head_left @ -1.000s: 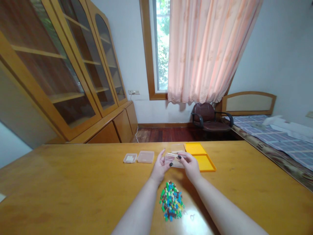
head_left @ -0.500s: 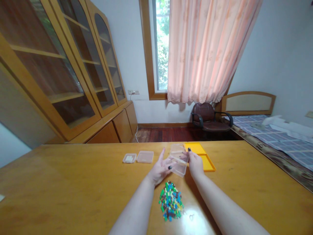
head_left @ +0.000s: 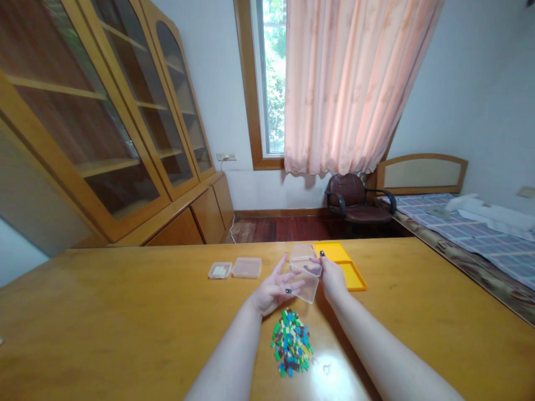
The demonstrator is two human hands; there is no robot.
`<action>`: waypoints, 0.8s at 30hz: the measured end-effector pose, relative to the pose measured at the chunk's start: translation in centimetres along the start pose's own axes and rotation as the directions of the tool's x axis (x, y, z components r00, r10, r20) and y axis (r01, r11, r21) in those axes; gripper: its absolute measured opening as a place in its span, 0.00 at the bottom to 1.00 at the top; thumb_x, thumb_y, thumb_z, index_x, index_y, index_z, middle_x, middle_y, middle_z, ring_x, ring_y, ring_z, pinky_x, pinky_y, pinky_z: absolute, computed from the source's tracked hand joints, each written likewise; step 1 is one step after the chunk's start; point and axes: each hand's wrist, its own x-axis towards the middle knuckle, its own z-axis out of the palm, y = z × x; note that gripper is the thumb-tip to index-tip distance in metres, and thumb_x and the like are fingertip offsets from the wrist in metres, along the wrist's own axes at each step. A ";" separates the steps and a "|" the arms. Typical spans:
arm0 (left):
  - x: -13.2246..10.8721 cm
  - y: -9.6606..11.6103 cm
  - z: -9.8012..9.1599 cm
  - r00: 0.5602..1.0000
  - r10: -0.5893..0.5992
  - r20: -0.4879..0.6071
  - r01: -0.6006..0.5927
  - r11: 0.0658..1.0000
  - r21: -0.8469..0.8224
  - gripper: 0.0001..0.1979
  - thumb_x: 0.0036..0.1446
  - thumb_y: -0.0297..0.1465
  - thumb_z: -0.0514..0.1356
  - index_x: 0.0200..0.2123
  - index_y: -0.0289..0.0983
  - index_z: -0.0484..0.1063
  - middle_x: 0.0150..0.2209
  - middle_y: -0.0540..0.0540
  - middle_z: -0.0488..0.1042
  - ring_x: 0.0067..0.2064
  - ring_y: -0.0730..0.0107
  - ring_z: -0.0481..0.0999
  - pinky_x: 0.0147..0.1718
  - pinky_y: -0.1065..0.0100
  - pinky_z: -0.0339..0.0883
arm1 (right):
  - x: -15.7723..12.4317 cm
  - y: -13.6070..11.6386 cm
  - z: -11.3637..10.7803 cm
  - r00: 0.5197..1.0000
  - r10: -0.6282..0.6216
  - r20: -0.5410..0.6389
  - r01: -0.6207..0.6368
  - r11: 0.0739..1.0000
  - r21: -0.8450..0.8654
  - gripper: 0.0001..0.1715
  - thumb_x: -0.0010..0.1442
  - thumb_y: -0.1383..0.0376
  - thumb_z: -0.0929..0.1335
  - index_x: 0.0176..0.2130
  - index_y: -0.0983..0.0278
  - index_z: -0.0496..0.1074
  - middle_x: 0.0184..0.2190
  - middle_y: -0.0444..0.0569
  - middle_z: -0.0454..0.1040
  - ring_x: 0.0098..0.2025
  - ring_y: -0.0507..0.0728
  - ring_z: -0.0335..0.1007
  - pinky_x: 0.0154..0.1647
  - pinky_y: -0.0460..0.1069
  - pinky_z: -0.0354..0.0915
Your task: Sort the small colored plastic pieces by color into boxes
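A clear plastic box [head_left: 308, 288] with its hinged lid swung up is held over the table by my right hand [head_left: 333, 277], whose fingers and thumb grip its right side. My left hand [head_left: 271, 289] is at the box's left side with its fingers spread, overlapping the plastic; whether they press on it is hard to see. Just below the hands lies a heap of small building bricks [head_left: 291, 342] in green, blue, brown, cream and yellow. Behind my right hand an opened yellow case [head_left: 353, 275] rests on the table.
Left of the hands stand a small clear box [head_left: 219, 270] with something white in it and a larger clear box [head_left: 247, 268]. Two small loose pieces [head_left: 326, 368] lie right of the heap. Beyond the wooden table [head_left: 125, 323] are a chair [head_left: 359, 200] and a bed [head_left: 451, 223].
My left fingers have shifted a little and spread more across the box. The right hand keeps its grip. The whole view has moved slightly.
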 end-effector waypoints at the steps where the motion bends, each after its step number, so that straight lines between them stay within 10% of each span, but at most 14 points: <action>1: 0.1 0.0 0.0 0.999 0.017 -0.050 -0.017 1.000 0.004 0.49 0.38 0.16 0.58 0.61 0.51 0.43 0.51 0.43 0.67 0.44 0.64 0.74 0.43 0.63 0.65 | 0.1 0.1 -0.1 1.000 -0.025 0.012 0.025 1.000 -0.013 0.29 0.50 0.46 0.64 0.33 0.69 0.74 0.24 0.54 0.78 0.28 0.59 0.75 0.34 0.52 0.68; 8: 1.0 0.0 -1.1 0.852 0.150 -0.501 -0.049 0.977 0.209 0.29 0.47 0.27 0.58 0.55 0.40 0.61 0.50 0.40 0.69 0.36 0.65 0.77 0.30 0.69 0.71 | -0.9 0.0 0.0 0.953 -0.261 0.155 0.290 0.934 -0.211 0.25 0.54 0.48 0.63 0.35 0.66 0.75 0.35 0.54 0.77 0.39 0.60 0.73 0.46 0.55 0.64; 15: 1.0 0.6 -3.7 0.472 0.480 -0.739 -0.158 0.871 0.465 0.24 0.54 0.29 0.53 0.55 0.41 0.59 0.56 0.41 0.62 0.45 0.64 0.74 0.38 0.66 0.71 | -1.4 0.0 -0.2 0.928 -0.334 0.164 0.369 0.888 -0.276 0.24 0.57 0.50 0.61 0.35 0.64 0.75 0.37 0.53 0.77 0.43 0.60 0.71 0.48 0.55 0.62; 24: 0.8 0.1 -2.3 0.463 0.703 -0.540 0.255 0.477 0.841 0.30 0.54 0.25 0.52 0.60 0.34 0.49 0.61 0.34 0.50 0.56 0.57 0.63 0.56 0.60 0.56 | -1.5 -0.4 -0.4 0.918 -0.364 0.159 0.396 0.868 -0.298 0.23 0.57 0.51 0.61 0.33 0.65 0.74 0.35 0.53 0.77 0.41 0.60 0.71 0.47 0.55 0.63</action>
